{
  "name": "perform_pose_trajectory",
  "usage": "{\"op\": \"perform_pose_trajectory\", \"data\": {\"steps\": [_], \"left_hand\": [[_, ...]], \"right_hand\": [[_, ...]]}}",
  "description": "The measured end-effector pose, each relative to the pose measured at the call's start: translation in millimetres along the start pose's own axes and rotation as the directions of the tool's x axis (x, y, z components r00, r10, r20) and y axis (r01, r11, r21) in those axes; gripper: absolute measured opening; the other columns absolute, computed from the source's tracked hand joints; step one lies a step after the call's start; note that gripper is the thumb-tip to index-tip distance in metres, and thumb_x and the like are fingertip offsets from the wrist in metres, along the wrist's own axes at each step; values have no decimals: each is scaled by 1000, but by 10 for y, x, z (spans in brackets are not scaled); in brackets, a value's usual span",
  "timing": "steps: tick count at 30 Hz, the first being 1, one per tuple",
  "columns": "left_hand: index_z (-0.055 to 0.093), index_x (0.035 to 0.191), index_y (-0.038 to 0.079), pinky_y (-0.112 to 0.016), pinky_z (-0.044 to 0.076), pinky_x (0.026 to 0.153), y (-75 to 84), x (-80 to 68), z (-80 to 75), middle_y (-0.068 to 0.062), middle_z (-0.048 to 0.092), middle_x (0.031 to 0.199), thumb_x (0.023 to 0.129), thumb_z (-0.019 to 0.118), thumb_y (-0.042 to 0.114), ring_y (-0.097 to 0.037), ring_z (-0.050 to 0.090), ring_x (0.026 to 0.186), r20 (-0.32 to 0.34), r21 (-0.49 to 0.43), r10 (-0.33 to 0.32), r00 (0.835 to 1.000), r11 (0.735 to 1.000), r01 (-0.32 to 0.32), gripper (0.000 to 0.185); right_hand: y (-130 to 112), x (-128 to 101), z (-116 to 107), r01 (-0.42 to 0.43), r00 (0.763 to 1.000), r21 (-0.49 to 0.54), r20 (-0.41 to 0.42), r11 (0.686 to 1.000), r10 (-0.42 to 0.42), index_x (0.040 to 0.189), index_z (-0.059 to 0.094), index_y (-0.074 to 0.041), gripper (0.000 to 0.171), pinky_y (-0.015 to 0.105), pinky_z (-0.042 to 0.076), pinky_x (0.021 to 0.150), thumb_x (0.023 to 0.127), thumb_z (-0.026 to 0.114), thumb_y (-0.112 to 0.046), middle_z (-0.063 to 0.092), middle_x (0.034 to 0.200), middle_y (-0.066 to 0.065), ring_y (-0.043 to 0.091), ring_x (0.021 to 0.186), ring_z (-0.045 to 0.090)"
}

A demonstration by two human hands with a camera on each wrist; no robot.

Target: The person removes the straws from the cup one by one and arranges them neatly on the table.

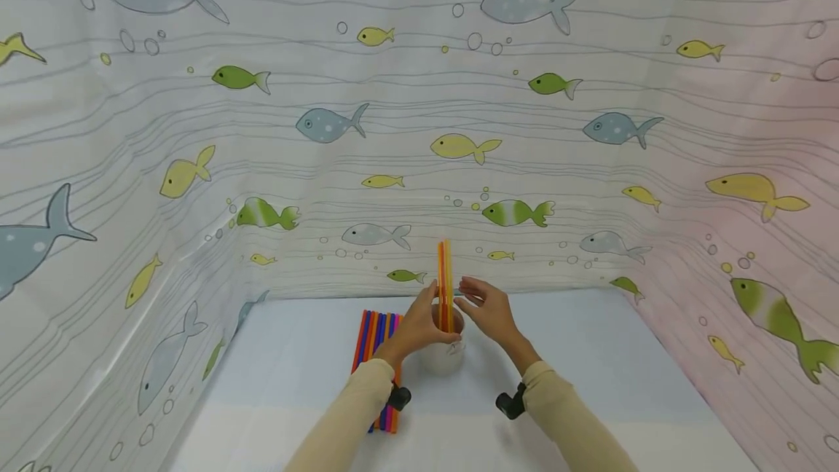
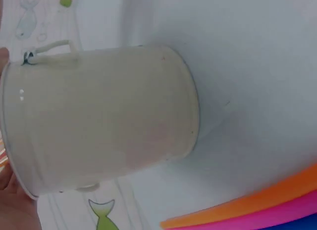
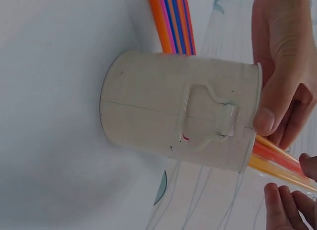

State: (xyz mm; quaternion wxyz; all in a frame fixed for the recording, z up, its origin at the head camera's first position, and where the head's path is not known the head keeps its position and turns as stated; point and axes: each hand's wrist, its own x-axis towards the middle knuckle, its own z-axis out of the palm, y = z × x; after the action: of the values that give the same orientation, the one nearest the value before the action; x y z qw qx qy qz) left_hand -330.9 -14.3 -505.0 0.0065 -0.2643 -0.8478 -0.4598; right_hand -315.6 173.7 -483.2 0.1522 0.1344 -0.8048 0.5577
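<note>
A small bunch of orange, yellow and red straws (image 1: 446, 275) stands in a cream metal pail (image 1: 442, 359) with folded side handles. My left hand (image 1: 417, 323) curves loosely round the straws at the mouth of the pail. Its thumb (image 3: 266, 120) lies at the rim in the right wrist view. Just right of the straws is my right hand (image 1: 488, 312), its fingers spread towards them. In the right wrist view the straws lean across the rim, passing between the right thumb (image 3: 309, 166) and fingers.
A flat row of blue, orange, pink and red straws (image 1: 373, 333) lies left of the pail, partly under my left forearm. The white table (image 1: 590, 355) meets a fish-patterned curtain (image 1: 393, 202) at the back and sides. Each wrist carries a small black camera (image 1: 511, 402).
</note>
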Motion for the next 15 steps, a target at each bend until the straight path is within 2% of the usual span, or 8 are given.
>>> {"op": "perform_pose_trajectory", "data": {"steps": [3,6,10,15], "left_hand": [[15,154,3,-45,37,108,40,21,-13,-15,39,147,67,89,44,-28,45,130,11,33,28,1000,999,-28,122],[14,154,4,-44,38,108,32,26,-19,-14,40,146,68,89,41,-27,46,129,1,36,21,1000,999,-21,120],[14,155,6,-47,38,107,-6,-4,-9,-12,39,147,68,88,43,-27,45,132,-10,-13,8,1000,1000,-8,120],[17,155,5,-48,37,108,-70,-51,60,-10,41,146,67,87,48,-26,46,131,-32,-55,19,999,998,-21,120]], "right_hand": [[-1,45,22,11,1000,-10,-5,1000,-11,128,59,5,47,31,51,91,84,75,-3,64,122,17,28,110,64],[11,80,49,16,1000,-37,-9,999,-17,128,58,6,48,31,51,91,85,75,-4,64,121,16,28,110,64],[26,87,84,-12,1000,-60,-25,998,10,126,62,2,45,29,52,89,84,76,-5,66,119,15,26,107,66],[41,63,114,-43,997,-57,-58,997,40,122,64,4,41,30,54,86,84,75,-5,68,115,17,27,103,67]]}}
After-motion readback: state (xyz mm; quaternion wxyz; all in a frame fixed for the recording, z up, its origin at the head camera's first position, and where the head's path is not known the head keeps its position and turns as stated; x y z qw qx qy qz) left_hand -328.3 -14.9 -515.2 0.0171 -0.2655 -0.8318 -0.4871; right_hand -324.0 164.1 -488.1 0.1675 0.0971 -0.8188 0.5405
